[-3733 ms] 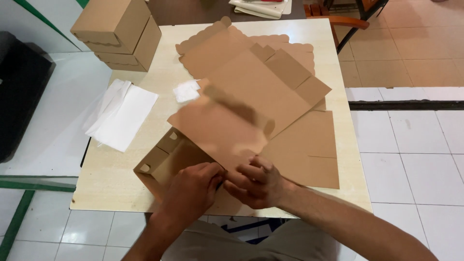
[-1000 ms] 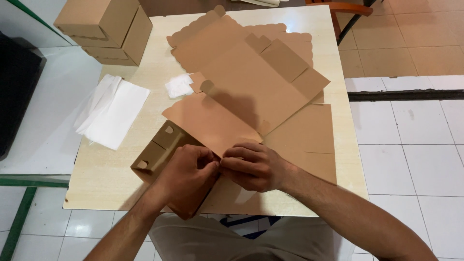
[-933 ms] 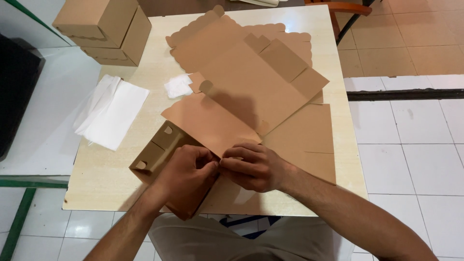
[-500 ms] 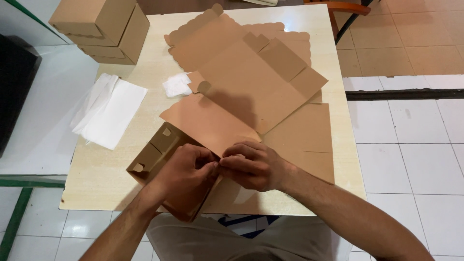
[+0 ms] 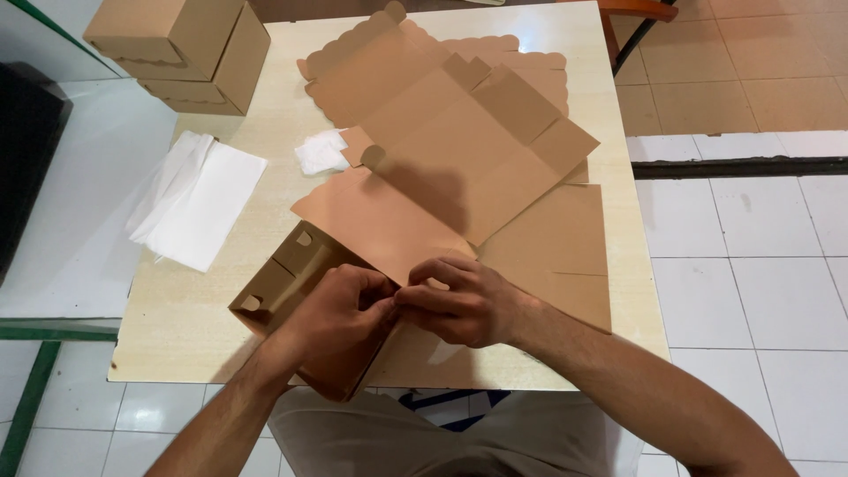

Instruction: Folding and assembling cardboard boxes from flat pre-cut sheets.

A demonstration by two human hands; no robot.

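We have both hands on a half-folded brown cardboard box (image 5: 296, 283) at the near edge of the pale wooden tabletop (image 5: 185, 327). Our left hand (image 5: 340, 309) is curled around the box's raised side wall, and our right hand (image 5: 459, 300) pinches the edge of its lid flap where the two meet. The cardboard looks light and stiff, likely to crease only along its scored lines, so we judge it best held at folds and flap edges, not on the flat panels. Just beyond lie flat brown cardboard blanks (image 5: 468, 132); to the left, white paper sheets (image 5: 199, 203) and stacked finished brown boxes (image 5: 181, 49).
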